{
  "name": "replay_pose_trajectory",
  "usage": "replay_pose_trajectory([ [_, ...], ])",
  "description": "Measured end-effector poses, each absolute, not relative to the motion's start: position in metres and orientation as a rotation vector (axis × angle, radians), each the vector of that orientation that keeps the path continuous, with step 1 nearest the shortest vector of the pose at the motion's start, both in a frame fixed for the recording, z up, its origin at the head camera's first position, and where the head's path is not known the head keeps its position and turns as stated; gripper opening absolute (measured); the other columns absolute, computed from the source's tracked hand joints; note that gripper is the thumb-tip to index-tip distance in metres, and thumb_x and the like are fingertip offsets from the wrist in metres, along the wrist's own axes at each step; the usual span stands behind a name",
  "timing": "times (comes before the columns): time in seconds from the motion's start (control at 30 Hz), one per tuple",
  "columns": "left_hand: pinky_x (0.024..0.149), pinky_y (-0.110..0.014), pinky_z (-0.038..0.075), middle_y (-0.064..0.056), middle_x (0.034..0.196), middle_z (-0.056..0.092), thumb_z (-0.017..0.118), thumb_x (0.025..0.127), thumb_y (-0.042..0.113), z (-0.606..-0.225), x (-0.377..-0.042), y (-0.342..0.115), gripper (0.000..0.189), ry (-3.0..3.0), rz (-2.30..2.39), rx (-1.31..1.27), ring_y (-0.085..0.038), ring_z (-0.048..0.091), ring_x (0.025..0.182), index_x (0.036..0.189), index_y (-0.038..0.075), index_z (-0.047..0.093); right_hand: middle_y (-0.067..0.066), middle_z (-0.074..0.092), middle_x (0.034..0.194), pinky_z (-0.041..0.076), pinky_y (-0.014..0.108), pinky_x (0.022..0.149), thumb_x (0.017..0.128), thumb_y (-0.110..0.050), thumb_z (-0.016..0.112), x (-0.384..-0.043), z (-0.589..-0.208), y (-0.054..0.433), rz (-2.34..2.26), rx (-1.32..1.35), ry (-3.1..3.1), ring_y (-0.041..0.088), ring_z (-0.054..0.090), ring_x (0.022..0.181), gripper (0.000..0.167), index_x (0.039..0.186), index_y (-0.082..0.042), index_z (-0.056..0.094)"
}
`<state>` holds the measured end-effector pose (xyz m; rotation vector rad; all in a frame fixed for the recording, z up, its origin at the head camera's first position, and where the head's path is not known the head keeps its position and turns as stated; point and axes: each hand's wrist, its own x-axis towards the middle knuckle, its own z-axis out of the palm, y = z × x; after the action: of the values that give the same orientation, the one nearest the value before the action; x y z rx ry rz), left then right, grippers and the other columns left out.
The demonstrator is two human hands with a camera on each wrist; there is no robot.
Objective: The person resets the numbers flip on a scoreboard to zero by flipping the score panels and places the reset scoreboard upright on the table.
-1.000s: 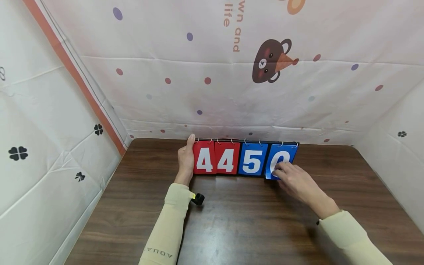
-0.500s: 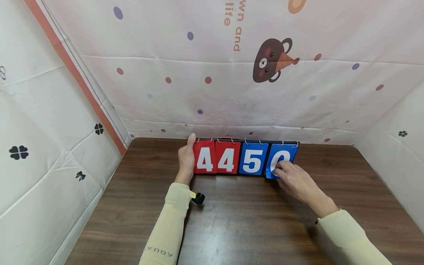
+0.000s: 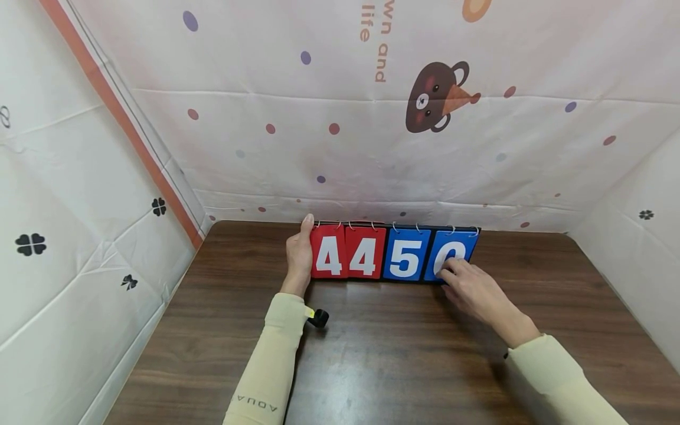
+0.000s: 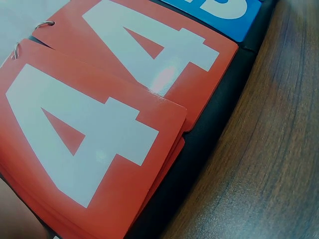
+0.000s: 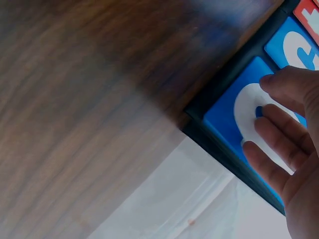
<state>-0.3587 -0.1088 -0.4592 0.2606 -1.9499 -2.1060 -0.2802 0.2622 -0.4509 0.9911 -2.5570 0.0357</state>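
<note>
The flip scoreboard (image 4: 214, 114) is at the far edge of the counter (image 3: 372, 354), its black base turned towards you. From left to right it shows a red 4 card (image 3: 327, 254), a second red 4 card (image 3: 366, 254), a blue 5 card (image 3: 406, 254) and a blue 0 card (image 3: 446, 247), all hung from metal rings (image 4: 45, 23). The left wrist view shows the first red card overlapping the edge of the second.

Your left hand (image 3: 300, 252) grasps the scoreboard's left end, thumb up along its side. Your right hand (image 3: 473, 289) grips nothing; its fingers are spread loosely against the face of the blue 0 card, covering part of the digit.

Both forearms wear pale yellow sleeves (image 3: 265, 366), and a small black device (image 3: 319, 319) sits at your left wrist. Behind the scoreboard rises a white cloth (image 3: 239, 59) with coloured dots and a printed brown bear (image 3: 425, 97).
</note>
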Motion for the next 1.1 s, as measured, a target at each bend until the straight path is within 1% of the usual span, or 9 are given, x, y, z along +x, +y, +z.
replay_pose_trajectory([
  [0.17,0.074,-0.036,0.048,-0.004,0.076,0.067,0.059,0.097,0.069,-0.459,-0.358,-0.109,0.064,-1.949,-2.103,0.259,-0.019,0.061,0.078,0.061,0.016,0.052,0.013,0.065,0.101,0.061,0.044,0.079,0.08,-0.002,0.092,-0.283,-0.441,0.248,0.093,0.985,-2.577,0.026,0.064,0.087,0.033,0.107,-0.001,0.075],
  [0.27,0.075,-0.036,0.048,-0.005,0.078,0.067,0.059,0.097,0.07,-0.46,-0.358,-0.11,0.065,-1.962,-2.098,0.268,-0.02,0.061,0.079,0.062,0.016,0.051,0.013,0.067,0.103,0.061,0.045,0.082,0.081,-0.002,0.09,-0.285,-0.431,0.235,0.14,1.001,-2.557,0.027,0.065,0.09,0.03,0.107,-0.001,0.075],
  [0.33,0.076,-0.036,0.049,-0.005,0.08,0.068,0.059,0.096,0.07,-0.46,-0.358,-0.11,0.064,-1.971,-2.097,0.276,-0.02,0.062,0.081,0.063,0.016,0.052,0.013,0.068,0.105,0.061,0.046,0.082,0.082,-0.002,0.09,-0.288,-0.422,0.227,0.162,1.019,-2.531,0.028,0.066,0.093,0.029,0.107,-0.002,0.075],
  [0.5,0.078,-0.036,0.05,-0.007,0.084,0.07,0.059,0.097,0.07,-0.459,-0.357,-0.109,0.064,-1.977,-2.102,0.276,-0.02,0.063,0.083,0.066,0.015,0.055,0.013,0.068,0.107,0.062,0.044,0.08,0.084,-0.002,0.087,-0.295,-0.398,0.207,0.224,1.087,-2.423,0.028,0.067,0.094,0.024,0.105,-0.002,0.075],
  [0.6,0.079,-0.036,0.05,-0.007,0.084,0.07,0.059,0.097,0.07,-0.459,-0.358,-0.109,0.063,-1.963,-2.11,0.263,-0.02,0.064,0.083,0.066,0.015,0.056,0.012,0.069,0.108,0.062,0.045,0.079,0.086,-0.001,0.085,-0.302,-0.382,0.196,0.326,1.081,-2.384,0.027,0.068,0.096,0.022,0.105,-0.003,0.075],
  [0.77,0.078,-0.036,0.05,-0.006,0.081,0.07,0.06,0.097,0.069,-0.46,-0.36,-0.109,0.064,-1.947,-2.109,0.26,-0.02,0.063,0.081,0.064,0.015,0.055,0.011,0.07,0.11,0.061,0.048,0.082,0.092,-0.002,0.08,-0.322,-0.36,0.185,0.497,0.973,-2.386,0.026,0.067,0.098,0.018,0.11,-0.003,0.074],
  [0.97,0.078,-0.037,0.05,-0.006,0.082,0.07,0.059,0.096,0.071,-0.461,-0.359,-0.11,0.065,-1.956,-2.109,0.267,-0.02,0.064,0.082,0.065,0.014,0.056,0.013,0.068,0.11,0.057,0.053,0.088,0.1,-0.005,0.071,-0.35,-0.345,0.177,0.601,0.815,-2.473,0.032,0.067,0.1,0.011,0.111,-0.002,0.074],
  [1.03,0.078,-0.036,0.05,-0.006,0.082,0.07,0.06,0.096,0.071,-0.46,-0.359,-0.109,0.065,-1.959,-2.107,0.269,-0.02,0.064,0.082,0.065,0.014,0.056,0.015,0.068,0.111,0.056,0.054,0.089,0.102,-0.007,0.068,-0.358,-0.344,0.174,0.643,0.75,-2.495,0.034,0.067,0.103,0.013,0.112,-0.001,0.074],
  [1.1,0.08,-0.037,0.05,-0.007,0.085,0.071,0.06,0.096,0.071,-0.46,-0.359,-0.109,0.064,-1.961,-2.11,0.267,-0.021,0.064,0.084,0.067,0.014,0.057,0.016,0.069,0.11,0.056,0.053,0.089,0.103,-0.009,0.066,-0.367,-0.345,0.172,0.682,0.667,-2.503,0.034,0.067,0.102,0.015,0.112,0.0,0.074],
])
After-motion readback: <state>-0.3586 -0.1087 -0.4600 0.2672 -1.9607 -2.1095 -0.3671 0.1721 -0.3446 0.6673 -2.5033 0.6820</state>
